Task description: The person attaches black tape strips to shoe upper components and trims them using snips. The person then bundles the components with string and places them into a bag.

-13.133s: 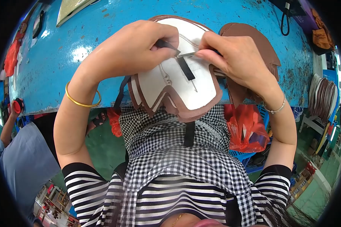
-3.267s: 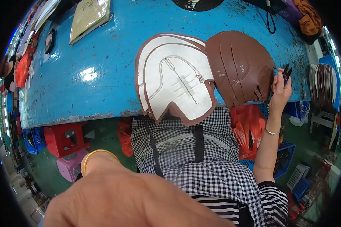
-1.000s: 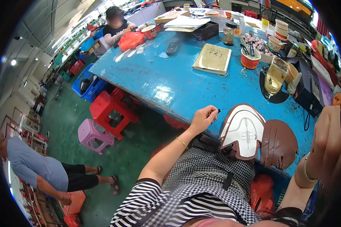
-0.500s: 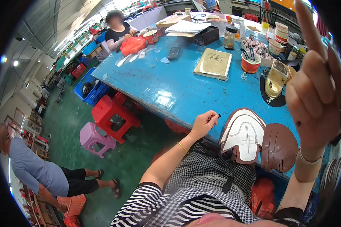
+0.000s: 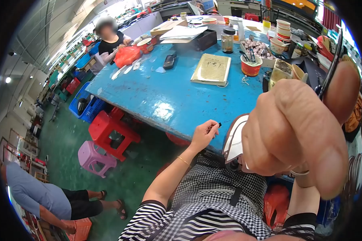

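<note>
The right hand [image 5: 293, 128] is looming close to the camera, lower than half a second ago, when it was rising with a finger pointing upward; it is now covering the brown piece and much of the white-faced panel [image 5: 234, 140], both of which were showing more fully; the panel's left side is appearing beside the knuckles, near the front of the blue worktop [image 5: 197, 100]. The fingers of that hand are curling inward, with a dark strip [image 5: 334, 64] showing behind (whether they are gripping it, I cannot tell).

The left hand is staying left of the panel; this hand [image 5: 205, 135] is pinching a small black piece [image 5: 220, 125] narrowly between thumb and fingers, apart from the panel; for the work, this is seemingly meaning a pause, since the left hand is only holding its piece and the right is blocking the view.

The worktop's near edge is running diagonally under the left forearm, with the panel's lower end lying close to it; the widest open room is stretching beyond the left hand towards the notebook [image 5: 211, 69] and the phone [image 5: 169, 61]; to the right, the red bowl [image 5: 251, 69] and its neighbours are leaving less space.
</note>
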The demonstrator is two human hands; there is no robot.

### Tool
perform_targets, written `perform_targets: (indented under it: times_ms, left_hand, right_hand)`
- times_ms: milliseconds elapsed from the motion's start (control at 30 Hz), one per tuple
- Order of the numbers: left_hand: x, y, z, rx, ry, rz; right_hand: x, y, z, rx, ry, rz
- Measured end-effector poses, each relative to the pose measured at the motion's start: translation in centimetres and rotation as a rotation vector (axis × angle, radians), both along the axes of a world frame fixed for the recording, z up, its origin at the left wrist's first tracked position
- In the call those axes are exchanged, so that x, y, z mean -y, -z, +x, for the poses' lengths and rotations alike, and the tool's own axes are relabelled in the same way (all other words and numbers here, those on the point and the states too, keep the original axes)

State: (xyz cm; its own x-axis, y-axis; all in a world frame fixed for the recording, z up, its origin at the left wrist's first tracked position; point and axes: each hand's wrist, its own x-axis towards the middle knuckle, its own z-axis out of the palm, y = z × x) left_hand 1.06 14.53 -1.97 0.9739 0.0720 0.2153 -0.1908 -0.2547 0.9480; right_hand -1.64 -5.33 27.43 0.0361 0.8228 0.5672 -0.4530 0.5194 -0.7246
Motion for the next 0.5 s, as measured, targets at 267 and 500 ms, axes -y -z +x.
perform_targets:
  times_ms: [267, 500]
  left_hand:
    - [-0.1, 0.3, 0.0, 0.015, 0.011, -0.038]
    - [0.0, 0.2, -0.1, 0.025, -0.008, -0.035]
  right_hand:
    - [-1.0, 1.5, 0.2, -0.039, 0.021, -0.029]
    - [-0.8, 11.0, 0.2, -0.232, 0.172, -0.366]
